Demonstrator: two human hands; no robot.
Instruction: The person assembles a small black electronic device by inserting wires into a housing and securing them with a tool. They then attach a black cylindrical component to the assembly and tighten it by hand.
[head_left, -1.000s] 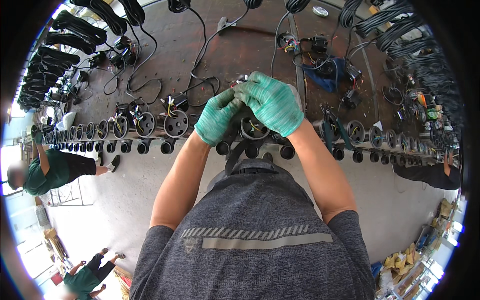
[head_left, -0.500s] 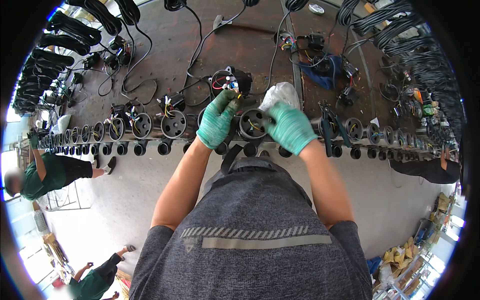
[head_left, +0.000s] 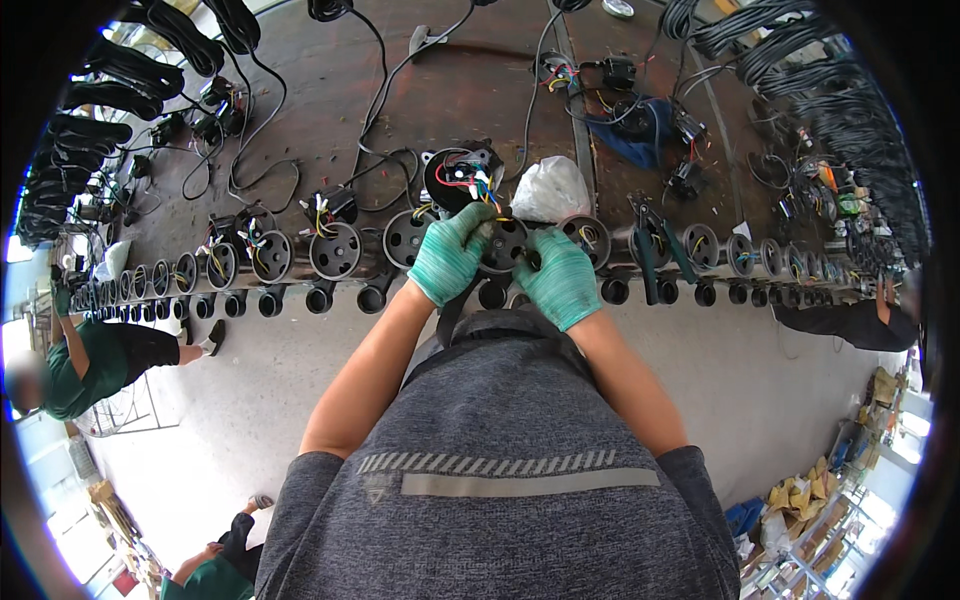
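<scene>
Both my hands wear green knit gloves and work at one round dark metal housing [head_left: 507,246] on the table's near edge. My left hand [head_left: 452,256] pinches thin coloured wires above the left side of its face. These wires run down from an open black motor unit [head_left: 465,178] just beyond. My right hand [head_left: 558,282] has its thumb and fingers closed at the housing's right side; what they hold, if anything, is hidden. Beyond the right hand lies a white plastic bag [head_left: 552,190]. Similar round housings [head_left: 335,250] stand on both sides.
Dark-handled pliers [head_left: 650,255] hang over the edge at right. A blue cloth [head_left: 640,135] and wired black parts lie farther back on the brown table [head_left: 330,110]. Coiled black cables [head_left: 145,70] line both sides. A person in green [head_left: 95,360] stands at left, another at far right.
My right hand has come left and nearer, uncovering the white bag and the housing beside it. My left hand has shifted slightly right over the middle housing. The whole view has shifted a little.
</scene>
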